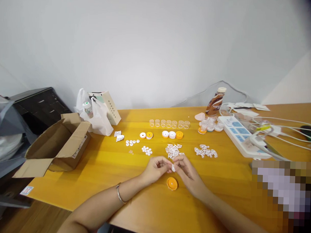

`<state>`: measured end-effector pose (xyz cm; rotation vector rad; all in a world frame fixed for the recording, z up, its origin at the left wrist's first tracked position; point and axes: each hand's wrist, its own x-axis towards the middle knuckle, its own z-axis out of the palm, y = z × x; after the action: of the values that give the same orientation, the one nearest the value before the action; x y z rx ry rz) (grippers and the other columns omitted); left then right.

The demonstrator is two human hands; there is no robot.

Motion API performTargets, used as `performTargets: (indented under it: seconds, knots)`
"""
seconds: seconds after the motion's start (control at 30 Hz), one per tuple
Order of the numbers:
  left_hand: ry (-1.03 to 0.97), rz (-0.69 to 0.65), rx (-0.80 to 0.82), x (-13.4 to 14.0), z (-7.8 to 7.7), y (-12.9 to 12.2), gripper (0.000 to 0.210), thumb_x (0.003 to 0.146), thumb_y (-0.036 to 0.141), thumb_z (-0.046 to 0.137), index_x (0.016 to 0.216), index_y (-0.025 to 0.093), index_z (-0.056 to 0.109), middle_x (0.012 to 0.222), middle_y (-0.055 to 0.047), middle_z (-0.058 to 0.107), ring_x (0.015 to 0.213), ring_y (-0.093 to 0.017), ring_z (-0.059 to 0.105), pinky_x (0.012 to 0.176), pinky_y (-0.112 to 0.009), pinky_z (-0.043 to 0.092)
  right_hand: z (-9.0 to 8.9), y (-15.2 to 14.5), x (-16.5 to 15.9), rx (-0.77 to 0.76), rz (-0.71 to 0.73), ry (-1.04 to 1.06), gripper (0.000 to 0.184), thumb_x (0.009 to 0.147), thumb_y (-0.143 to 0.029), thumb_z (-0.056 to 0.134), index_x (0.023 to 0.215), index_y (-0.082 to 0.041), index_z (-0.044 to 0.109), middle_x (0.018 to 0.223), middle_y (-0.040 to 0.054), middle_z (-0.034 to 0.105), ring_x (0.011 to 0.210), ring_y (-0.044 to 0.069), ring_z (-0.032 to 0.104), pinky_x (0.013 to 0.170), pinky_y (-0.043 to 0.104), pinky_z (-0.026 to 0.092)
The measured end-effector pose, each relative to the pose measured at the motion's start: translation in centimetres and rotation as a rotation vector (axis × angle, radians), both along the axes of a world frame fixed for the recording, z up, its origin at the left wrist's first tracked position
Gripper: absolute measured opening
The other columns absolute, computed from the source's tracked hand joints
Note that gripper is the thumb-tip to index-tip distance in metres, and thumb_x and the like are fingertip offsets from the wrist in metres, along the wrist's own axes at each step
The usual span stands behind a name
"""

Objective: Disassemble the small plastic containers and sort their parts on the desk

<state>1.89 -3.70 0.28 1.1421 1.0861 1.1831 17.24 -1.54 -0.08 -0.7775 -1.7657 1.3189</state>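
Between the fingertips of my left hand (155,169) and my right hand (187,175) is a small white plastic piece (173,168). Both hands pinch it above the table, so part of it is covered. Just below them lies a round orange cap (172,183) with a pale dot at its centre. Beyond my fingers is a heap of white openwork plastic pieces (173,151), with a second group of white pieces (205,151) to the right. Small white round parts (146,150) lie to the left, near several white discs (131,142).
Clear cups (169,123) stand in a row behind white and orange rings (172,134). A power strip (244,136) with cables and a brown bottle (215,102) are at the right. At the left are an open cardboard box (60,143), a plastic bag (100,118) and foil packets (120,138).
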Motion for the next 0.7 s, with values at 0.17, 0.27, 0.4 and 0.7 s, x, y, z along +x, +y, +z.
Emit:
performTargets:
  seconds: [0.17,0.27,0.4,0.7]
  knots:
    - [0.010,0.009,-0.024,0.0,-0.1,-0.1,0.037,0.064,0.045,0.072,0.072,0.011,0.064,0.061,-0.003,0.062,0.055,-0.009,0.055,0.059,-0.021,0.044,0.1,-0.1,0.0,0.019,-0.022,0.003,0.007,0.089,-0.029,0.038,0.093,-0.024,0.040,0.074,-0.0021,0.053,0.071,0.014,0.057,0.069,0.028,0.046]
    - [-0.016,0.010,-0.036,-0.1,-0.3,0.0,0.036,0.064,0.044,0.072,0.073,0.010,0.064,0.061,-0.002,0.062,0.056,-0.010,0.056,0.061,-0.022,0.044,0.3,0.0,0.1,0.025,-0.036,-0.005,0.006,0.089,-0.028,0.037,0.092,-0.024,0.041,0.075,-0.0019,0.053,0.071,0.014,0.057,0.069,0.028,0.046]
    - [-0.115,0.012,-0.078,-0.5,-0.8,0.4,0.034,0.063,0.041,0.074,0.076,0.011,0.064,0.065,-0.003,0.064,0.059,-0.010,0.057,0.063,-0.022,0.045,0.2,0.4,0.0,0.006,0.019,0.017,0.010,0.089,-0.032,0.041,0.092,-0.023,0.044,0.077,0.0001,0.057,0.075,0.015,0.059,0.073,0.030,0.048]
    - [-0.152,-0.005,-0.099,-1.0,-0.7,0.7,0.035,0.062,0.040,0.075,0.077,0.011,0.064,0.068,-0.002,0.064,0.061,-0.010,0.057,0.064,-0.022,0.045,-0.8,1.0,-0.1,0.034,0.028,-0.017,0.014,0.083,-0.032,0.054,0.093,-0.023,0.051,0.083,0.0018,0.062,0.078,0.017,0.060,0.077,0.034,0.049]
